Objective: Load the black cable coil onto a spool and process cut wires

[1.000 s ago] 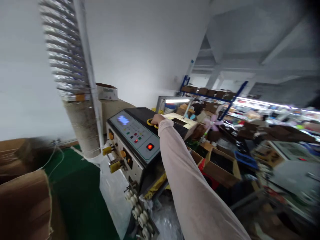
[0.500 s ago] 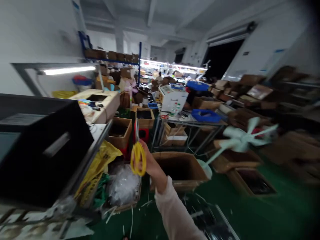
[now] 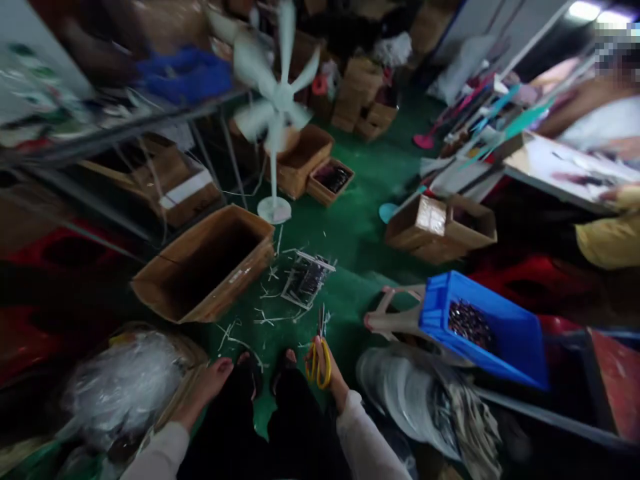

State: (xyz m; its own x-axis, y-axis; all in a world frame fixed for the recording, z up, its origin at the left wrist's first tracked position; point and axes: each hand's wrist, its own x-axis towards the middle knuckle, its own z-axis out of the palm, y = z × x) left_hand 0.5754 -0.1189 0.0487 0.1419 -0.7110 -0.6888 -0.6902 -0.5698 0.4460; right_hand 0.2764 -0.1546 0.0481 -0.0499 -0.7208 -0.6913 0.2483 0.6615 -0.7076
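Observation:
My right hand (image 3: 330,373) is closed round the yellow handles of a pair of scissors (image 3: 320,363). The metal blades point away from me, over the green floor. On the left, my left hand (image 3: 215,379) hangs low beside a box of crumpled clear plastic (image 3: 130,383); its fingers are too blurred to read. Ahead of my feet lies a flat bundle of dark pieces with a pale edge (image 3: 307,279), apart from both hands. Cut white straps (image 3: 265,319) are scattered around it.
An open cardboard box (image 3: 240,283) stands front left, with a pale standing fan (image 3: 274,207) behind it. To the right, a blue bin (image 3: 435,303) holds small dark parts, near wrapped rolls (image 3: 395,380). A co-worker's sleeve (image 3: 607,240) shows at a bench (image 3: 540,177).
The view has swung right and down towards the floor. My right hand, still holding the scissors, has come from stretched forward to low before me. My left hand has come into view.

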